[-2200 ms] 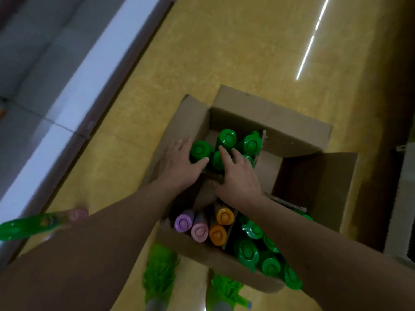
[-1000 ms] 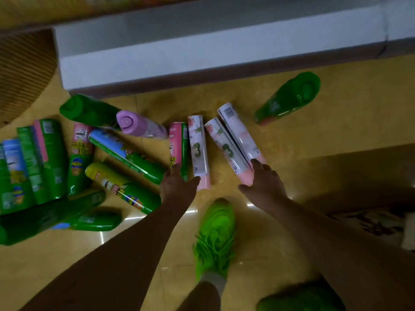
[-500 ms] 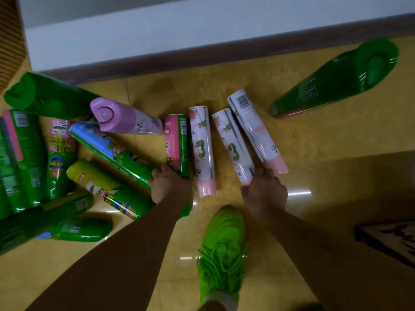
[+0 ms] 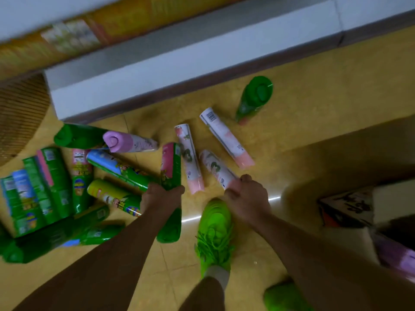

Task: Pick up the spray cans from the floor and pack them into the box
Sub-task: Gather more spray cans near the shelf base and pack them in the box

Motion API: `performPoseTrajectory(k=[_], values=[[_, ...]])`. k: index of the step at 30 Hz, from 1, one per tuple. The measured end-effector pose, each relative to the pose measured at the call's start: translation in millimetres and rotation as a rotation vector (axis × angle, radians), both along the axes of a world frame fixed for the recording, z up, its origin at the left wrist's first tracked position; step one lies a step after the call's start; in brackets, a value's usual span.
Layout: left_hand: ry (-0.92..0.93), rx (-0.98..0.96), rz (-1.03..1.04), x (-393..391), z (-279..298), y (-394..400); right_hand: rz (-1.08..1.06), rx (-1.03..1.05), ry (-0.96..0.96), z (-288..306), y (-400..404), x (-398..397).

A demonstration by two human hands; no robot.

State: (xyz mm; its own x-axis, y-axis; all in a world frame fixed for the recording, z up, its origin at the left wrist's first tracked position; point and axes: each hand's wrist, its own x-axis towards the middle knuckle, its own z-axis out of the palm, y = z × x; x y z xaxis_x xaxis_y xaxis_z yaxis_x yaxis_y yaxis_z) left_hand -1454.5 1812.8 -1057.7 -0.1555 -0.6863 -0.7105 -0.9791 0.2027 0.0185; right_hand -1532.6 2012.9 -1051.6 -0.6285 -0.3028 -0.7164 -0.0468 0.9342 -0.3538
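Note:
My left hand (image 4: 160,197) is closed around a green and pink spray can (image 4: 171,167), which is lifted at an angle above the floor. A white and pink floral can (image 4: 216,168) is gripped at its pink cap end by my right hand (image 4: 246,198). Two more white and pink cans (image 4: 189,157) (image 4: 225,136) lie between and beyond my hands. A lone green can (image 4: 254,98) lies farther back. Several green cans (image 4: 51,182) and a purple-capped can (image 4: 129,142) are heaped at the left. The box (image 4: 350,208) shows only as a corner at the right.
A white shelf base (image 4: 179,70) runs across the back. A wicker basket (image 4: 20,117) sits at the far left. My bright green shoes (image 4: 214,230) stand on the yellow floor below my hands. Purple can caps (image 4: 402,261) show at the right edge.
I turned from the box to the cans on the floor. Both hands reached down and closed, the left on the green and pink can, the right on a floral can. Both cans have lifted.

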Motion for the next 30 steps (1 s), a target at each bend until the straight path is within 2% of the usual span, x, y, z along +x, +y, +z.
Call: performPoseTrajectory(k=[5, 9, 12, 14, 17, 24, 30], values=[[0.125, 0.154, 0.014, -18, 85, 31, -0.101, 0.017, -0.017, 84, 47, -10], [0.103, 0.319, -0.049, -42, 149, 84, -0.249, 0.029, -0.026, 143, 105, -7], [0.121, 0.39, -0.144, -57, 183, 129, -0.461, -0.005, -0.032, 187, 153, -2], [0.122, 0.441, -0.194, -69, 205, 164, -0.506, 0.027, 0.039, 218, 187, 0], [0.142, 0.5, -0.285, -88, 240, 223, -0.729, 0.059, 0.126, 253, 239, 9], [0.136, 0.608, -0.467, -118, 301, 351, -1.117, 0.05, 0.19, 311, 351, 38], [0.089, 0.674, -0.529, -111, 349, 445, -1.236, 0.077, 0.187, 344, 420, 75]])
